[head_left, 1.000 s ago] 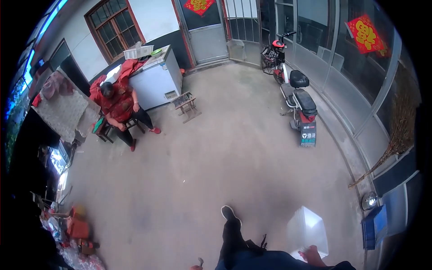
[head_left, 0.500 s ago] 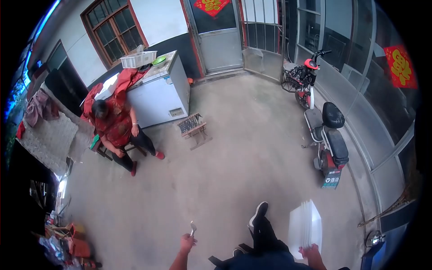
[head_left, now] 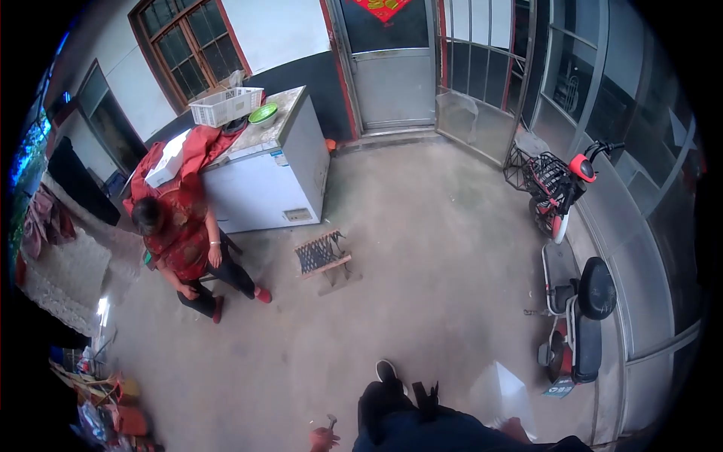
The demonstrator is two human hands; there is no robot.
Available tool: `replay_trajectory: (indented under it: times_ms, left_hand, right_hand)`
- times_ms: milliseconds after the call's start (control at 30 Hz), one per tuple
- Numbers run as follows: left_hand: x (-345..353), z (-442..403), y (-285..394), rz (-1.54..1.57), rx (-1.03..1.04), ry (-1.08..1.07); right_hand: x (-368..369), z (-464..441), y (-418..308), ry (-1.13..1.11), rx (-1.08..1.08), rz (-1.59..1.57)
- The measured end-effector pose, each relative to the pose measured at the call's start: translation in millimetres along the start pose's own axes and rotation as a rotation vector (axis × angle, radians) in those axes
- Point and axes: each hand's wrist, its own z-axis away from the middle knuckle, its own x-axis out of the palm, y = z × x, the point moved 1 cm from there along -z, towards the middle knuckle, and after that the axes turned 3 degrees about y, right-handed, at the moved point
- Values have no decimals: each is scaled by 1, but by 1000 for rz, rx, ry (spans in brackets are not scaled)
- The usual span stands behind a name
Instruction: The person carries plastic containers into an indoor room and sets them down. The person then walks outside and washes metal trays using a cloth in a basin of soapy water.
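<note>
At the bottom centre, my left hand (head_left: 324,439) is closed around a small light-coloured tool (head_left: 331,422), whose end sticks up past the fingers; its exact kind is too small to tell. To the right of my legs, my right hand (head_left: 515,430) grips the near edge of a white, box-like stack of containers (head_left: 503,393). The stack hangs tilted above the concrete floor and looks blurred. My dark-clad leg and a black shoe (head_left: 387,371) lie between the two hands.
A person in red (head_left: 179,237) sits at the left by a white chest freezer (head_left: 263,184). A small folding stool (head_left: 324,255) stands mid-floor. An electric scooter (head_left: 576,324) is parked along the right wall. Red containers and bags (head_left: 128,419) lie lower left.
The freezer, stool and scooter appear larger and nearer as I walk forward. My left hand came into fuller view, then dropped lower. The white stack stays in my right hand.
</note>
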Motion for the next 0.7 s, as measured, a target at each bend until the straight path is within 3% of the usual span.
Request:
replay_trajectory:
  times_ms: [133,200,233,300,333,367,567,600,633,700]
  left_hand:
    - [18,-69,62,-145,-3,-19]
    - [18,-102,109,-85,-2,35]
    - [13,-127,142,39,-75,-49]
    - [3,-165,223,-502,-91,-171]
    - [1,-186,273,-852,184,-231]
    - [-4,-181,322,-130,33,-46]
    - [-35,-242,610,294,864,38]
    - [-38,-247,660,334,879,87]
    - [-43,-250,710,372,895,137]
    - [-57,-253,797,422,952,186]
  right_hand:
    - [16,-66,-78,25,-13,-7]
    - [30,-99,-122,43,-24,-7]
    - [36,-115,-147,50,-25,-6]
    - [47,-142,-193,66,-21,-7]
    - [52,-156,-218,72,-14,-13]
    - [59,-164,-240,73,-5,-14]
    - [113,-231,-340,19,-286,175]
    - [119,-244,-374,8,-353,220]
    - [132,-252,-400,127,-157,50]
    - [138,-284,-437,107,-132,82]
